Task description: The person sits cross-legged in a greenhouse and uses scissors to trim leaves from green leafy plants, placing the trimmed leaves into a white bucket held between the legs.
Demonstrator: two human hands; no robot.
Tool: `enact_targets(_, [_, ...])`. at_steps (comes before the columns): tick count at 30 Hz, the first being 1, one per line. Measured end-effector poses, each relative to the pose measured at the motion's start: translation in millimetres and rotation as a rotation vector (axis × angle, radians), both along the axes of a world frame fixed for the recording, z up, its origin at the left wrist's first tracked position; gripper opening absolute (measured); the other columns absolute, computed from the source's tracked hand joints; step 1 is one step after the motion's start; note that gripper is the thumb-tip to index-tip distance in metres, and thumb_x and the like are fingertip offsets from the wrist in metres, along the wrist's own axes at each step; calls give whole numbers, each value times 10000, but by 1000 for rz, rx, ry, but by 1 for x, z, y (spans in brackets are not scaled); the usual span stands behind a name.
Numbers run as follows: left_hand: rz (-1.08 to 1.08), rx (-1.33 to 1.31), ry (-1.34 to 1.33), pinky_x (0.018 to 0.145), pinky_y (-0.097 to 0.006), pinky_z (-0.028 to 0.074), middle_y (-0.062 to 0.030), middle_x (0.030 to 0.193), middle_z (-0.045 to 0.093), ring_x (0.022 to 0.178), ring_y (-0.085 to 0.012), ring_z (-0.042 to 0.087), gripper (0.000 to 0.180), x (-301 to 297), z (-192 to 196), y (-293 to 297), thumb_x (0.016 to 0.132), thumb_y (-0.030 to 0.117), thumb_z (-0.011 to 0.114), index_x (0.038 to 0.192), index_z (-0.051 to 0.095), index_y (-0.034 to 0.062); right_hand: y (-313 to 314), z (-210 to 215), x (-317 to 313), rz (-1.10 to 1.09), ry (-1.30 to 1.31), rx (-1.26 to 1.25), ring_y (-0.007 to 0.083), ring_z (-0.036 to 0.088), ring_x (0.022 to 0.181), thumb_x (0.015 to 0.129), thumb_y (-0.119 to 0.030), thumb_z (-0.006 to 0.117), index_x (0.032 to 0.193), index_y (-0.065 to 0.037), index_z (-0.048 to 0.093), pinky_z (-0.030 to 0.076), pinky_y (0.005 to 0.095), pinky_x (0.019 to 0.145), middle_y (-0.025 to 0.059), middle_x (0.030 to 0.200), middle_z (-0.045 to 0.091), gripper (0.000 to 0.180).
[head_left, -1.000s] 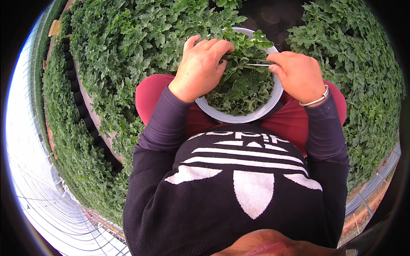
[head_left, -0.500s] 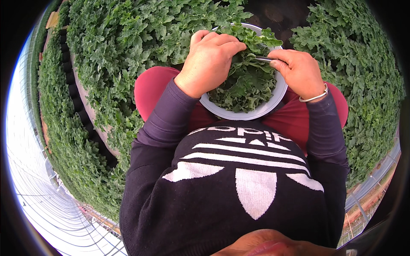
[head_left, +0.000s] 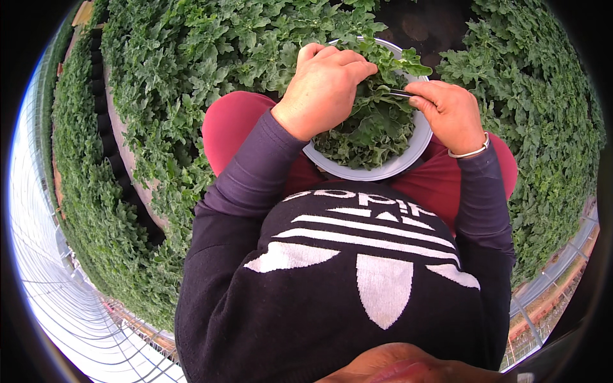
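A pale round bowl (head_left: 418,143) rests between my knees, with loose cut green leaves (head_left: 370,148) lying in it. Over its left side, my left hand (head_left: 329,86) is closed with the fingertips on a leafy sprig (head_left: 412,62), whose lobed leaves stick out past the fingers to the right; the stem is mostly hidden. My right hand (head_left: 450,112) pinches a slim metal tool (head_left: 399,93) between thumb and forefinger. Its thin tip points left into the leaves just below the sprig, and its exact kind does not show.
Dense beds of leafy green plants (head_left: 179,83) grow to the left and ahead, with another bed (head_left: 549,127) on the right. Dark bare soil (head_left: 424,29) shows between them beyond the bowl. A black strip (head_left: 137,204) runs along the left bed.
Both hands have shifted slightly right and down, along with the view. The sprig is still in the left hand and the tool still in the right.
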State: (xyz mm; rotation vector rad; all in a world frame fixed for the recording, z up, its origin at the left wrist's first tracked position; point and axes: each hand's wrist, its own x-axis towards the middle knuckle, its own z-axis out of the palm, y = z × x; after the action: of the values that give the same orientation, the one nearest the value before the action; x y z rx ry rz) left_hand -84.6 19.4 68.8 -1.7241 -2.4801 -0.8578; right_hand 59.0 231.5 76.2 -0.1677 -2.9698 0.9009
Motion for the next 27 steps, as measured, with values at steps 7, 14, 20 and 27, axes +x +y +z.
enact_targets(7, [-9,1,-4,964,-411,412,-31,1049,709,941,-234,647,270,0,-1,0,873,1,614,1099,706,115,1,-6,0,4,-35,-68,336,681,812,876,-239,693,1037,-130,744,532,420,700,100,910,723,201])
enact_targets(14, [-4,-7,-4,1021,-465,385,-8,1027,704,973,-240,639,317,-1,-4,0,823,13,592,1080,722,145,4,-17,0,-126,-281,-388,243,673,681,891,-155,682,1022,-57,735,519,351,653,109,748,691,172])
enact_targets(20, [-5,-47,-16,1029,-447,380,-36,1056,707,980,-250,639,262,1,0,-3,884,15,611,1105,688,133,7,-22,2,-209,-433,-776,58,541,591,932,-100,661,1005,18,723,463,250,567,-13,681,597,152])
enact_targets(27, [-5,-65,-23,1046,-464,371,-41,1048,705,980,-257,637,246,1,0,-4,892,17,601,1094,684,131,14,-23,-2,-243,-638,-1034,43,511,559,973,-122,624,1078,3,693,369,204,496,-28,694,592,178])
